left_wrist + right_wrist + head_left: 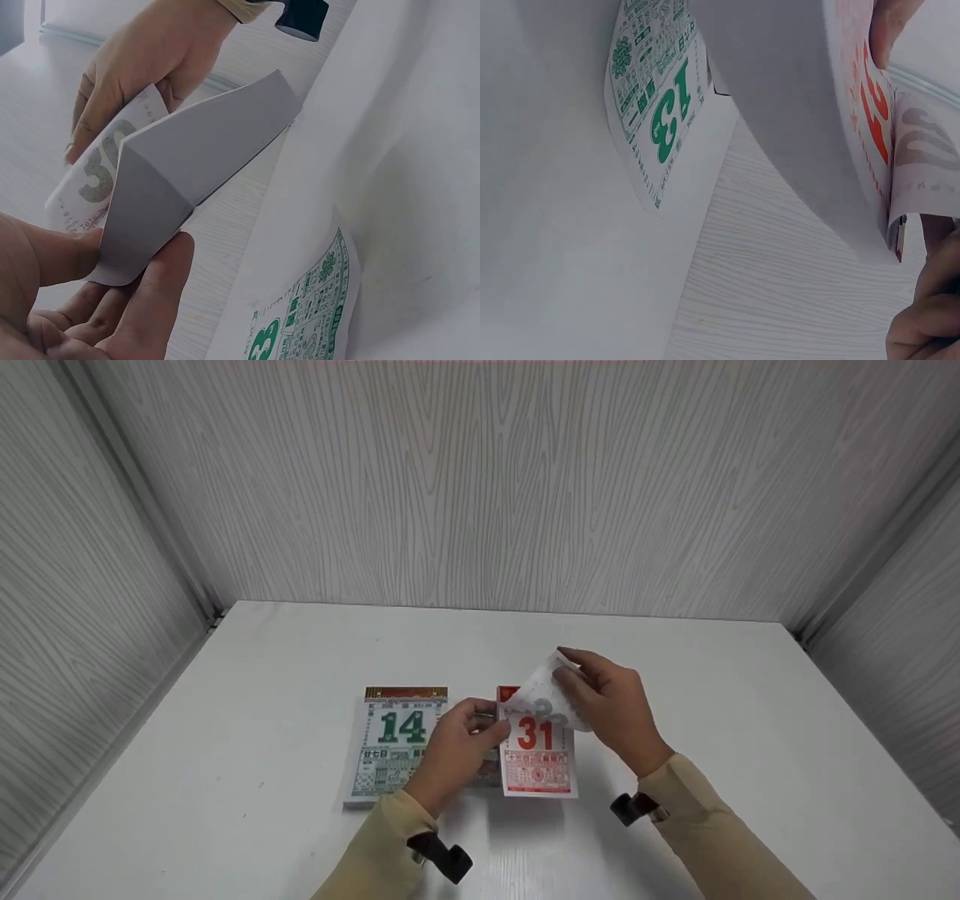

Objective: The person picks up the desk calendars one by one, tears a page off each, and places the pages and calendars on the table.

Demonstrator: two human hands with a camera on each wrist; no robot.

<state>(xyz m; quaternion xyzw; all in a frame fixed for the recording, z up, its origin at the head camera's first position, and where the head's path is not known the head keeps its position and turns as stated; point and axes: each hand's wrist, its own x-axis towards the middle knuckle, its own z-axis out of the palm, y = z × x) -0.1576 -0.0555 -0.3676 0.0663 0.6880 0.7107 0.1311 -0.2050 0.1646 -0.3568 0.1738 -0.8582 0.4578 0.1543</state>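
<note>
My left hand (459, 750) grips a small tear-off calendar (538, 774) by its left edge, thumb on the front and fingers behind. The calendar is held up off the table, showing a red 31. My right hand (619, 706) pinches the top sheet (541, 684), which is folded up and back toward the upper right, a grey number showing through it. In the left wrist view the calendar's plain grey-white back (225, 142) faces the camera. A second calendar (391, 769) with a green 14 lies on the table, partly behind my left hand.
A thin sheet printed with a green 13 (660, 124) lies curled on the white table (262, 697), mostly hidden by my left hand in the head view. Grey wood-grain panels (480, 495) stand at the back and both sides.
</note>
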